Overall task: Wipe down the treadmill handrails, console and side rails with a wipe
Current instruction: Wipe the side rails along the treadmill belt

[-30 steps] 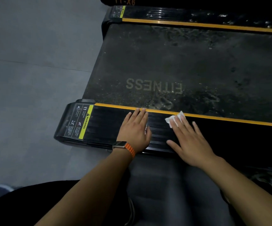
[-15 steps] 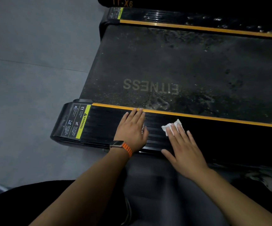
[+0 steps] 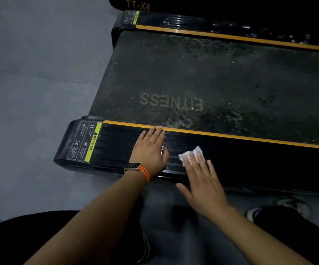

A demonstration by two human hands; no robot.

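Observation:
A black ribbed side rail (image 3: 116,148) with a yellow stripe runs across the near edge of the treadmill. My left hand (image 3: 151,150), with an orange-strapped watch on the wrist, lies flat on the rail, fingers reaching the stripe. To its right my right hand (image 3: 202,180) presses a small white wipe (image 3: 190,153) flat onto the rail under its fingertips; most of the wipe shows beyond the fingers. The dusty belt (image 3: 221,83) marked FITNESS lies beyond, and the far side rail (image 3: 231,31) runs along the top.
A yellow warning label (image 3: 87,142) marks the rail's left end. Grey floor (image 3: 30,92) spreads to the left. My knees fill the bottom of the view, and a black-and-white shoe (image 3: 281,209) rests on the floor at the lower right.
My right hand has slid the wipe back toward me across the rail, away from the yellow stripe. The left hand has stayed flat in the same spot.

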